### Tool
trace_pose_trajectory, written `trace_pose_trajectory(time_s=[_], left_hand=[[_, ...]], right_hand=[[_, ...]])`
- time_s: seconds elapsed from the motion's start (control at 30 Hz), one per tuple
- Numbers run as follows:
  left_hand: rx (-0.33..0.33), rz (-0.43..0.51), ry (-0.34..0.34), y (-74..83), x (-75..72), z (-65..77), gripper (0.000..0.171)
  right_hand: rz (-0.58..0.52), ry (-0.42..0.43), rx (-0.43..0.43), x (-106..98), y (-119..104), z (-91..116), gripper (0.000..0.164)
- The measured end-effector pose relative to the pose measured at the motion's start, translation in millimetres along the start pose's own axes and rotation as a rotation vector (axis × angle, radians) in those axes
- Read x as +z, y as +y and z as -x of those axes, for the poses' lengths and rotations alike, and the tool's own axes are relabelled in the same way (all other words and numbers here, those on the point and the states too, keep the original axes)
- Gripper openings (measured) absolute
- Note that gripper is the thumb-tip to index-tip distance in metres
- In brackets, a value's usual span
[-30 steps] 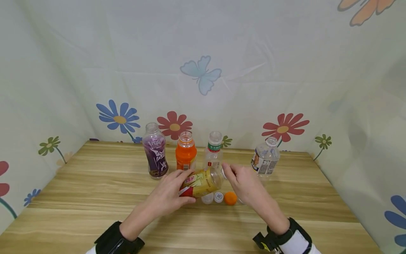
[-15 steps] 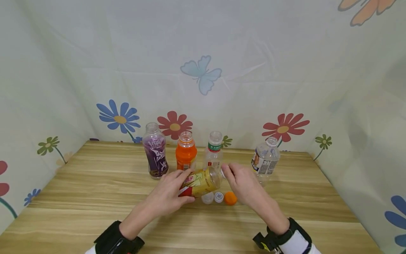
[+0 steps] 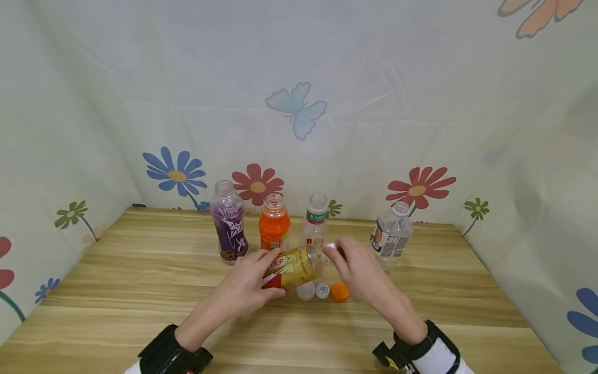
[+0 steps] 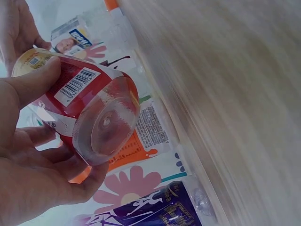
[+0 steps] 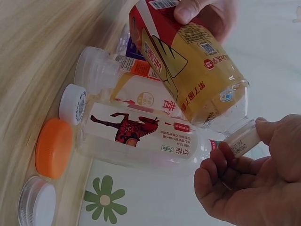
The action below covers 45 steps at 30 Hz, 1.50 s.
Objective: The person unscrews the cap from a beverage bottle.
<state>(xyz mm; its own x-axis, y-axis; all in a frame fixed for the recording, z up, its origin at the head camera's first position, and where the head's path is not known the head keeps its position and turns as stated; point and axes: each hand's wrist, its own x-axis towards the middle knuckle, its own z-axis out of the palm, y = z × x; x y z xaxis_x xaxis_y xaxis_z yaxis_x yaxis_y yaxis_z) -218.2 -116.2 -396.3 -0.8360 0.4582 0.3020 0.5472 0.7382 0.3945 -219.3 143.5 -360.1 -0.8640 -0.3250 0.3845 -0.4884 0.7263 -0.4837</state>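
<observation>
My left hand point(image 3: 252, 283) grips a plastic drink bottle point(image 3: 294, 268) with a yellow and red label, lying tilted above the table. Its base shows in the left wrist view, the thumb across the label. The bottle's neck points right, toward my right hand point(image 3: 362, 265), which pinches a white cap point(image 5: 242, 137) at the mouth with thumb and fingers. I cannot tell whether the cap is still threaded on. Below the bottle lie a translucent cap point(image 3: 306, 291), a white cap point(image 3: 322, 290) and an orange cap point(image 3: 339, 292). Another white cap point(image 5: 37, 202) is mostly hidden by my right hand in the head view.
Uncapped bottles stand behind my hands: a purple one point(image 3: 229, 223), an orange one point(image 3: 274, 223), a clear one with a green band point(image 3: 316, 221), and a clear labelled one point(image 3: 391, 231) at right. The wooden table point(image 3: 140, 280) meets a flowered cloth point(image 3: 299, 156) behind.
My right hand's fingers have turned slightly and the white cap looks more tilted at the bottle's mouth. The bottle has shifted slightly left with my left hand; the standing bottles have not moved.
</observation>
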Motion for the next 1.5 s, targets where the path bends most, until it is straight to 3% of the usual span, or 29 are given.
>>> trace_pose_trajectory(time_s=[0.3,0.9,1.23,1.5], left_hand=[[-0.018,0.032,-0.010,-0.3,-1.9,-0.1,0.075],[-0.058,0.148,-0.073,-0.8,-7.0,0.2,0.076],[-0.060,0.114,-0.040,0.0,-4.6,-1.0,0.075],[-0.072,0.061,-0.001,1.9,-2.0,-1.1,0.074]], right_hand=[[-0.080,0.026,-0.004,-4,1,-1,0.014],[-0.144,0.057,-0.163,-7,9,-3,0.010],[-0.193,0.007,-0.004,-8,7,-4,0.031],[-0.202,-0.040,0.097,-11,4,-4,0.027]])
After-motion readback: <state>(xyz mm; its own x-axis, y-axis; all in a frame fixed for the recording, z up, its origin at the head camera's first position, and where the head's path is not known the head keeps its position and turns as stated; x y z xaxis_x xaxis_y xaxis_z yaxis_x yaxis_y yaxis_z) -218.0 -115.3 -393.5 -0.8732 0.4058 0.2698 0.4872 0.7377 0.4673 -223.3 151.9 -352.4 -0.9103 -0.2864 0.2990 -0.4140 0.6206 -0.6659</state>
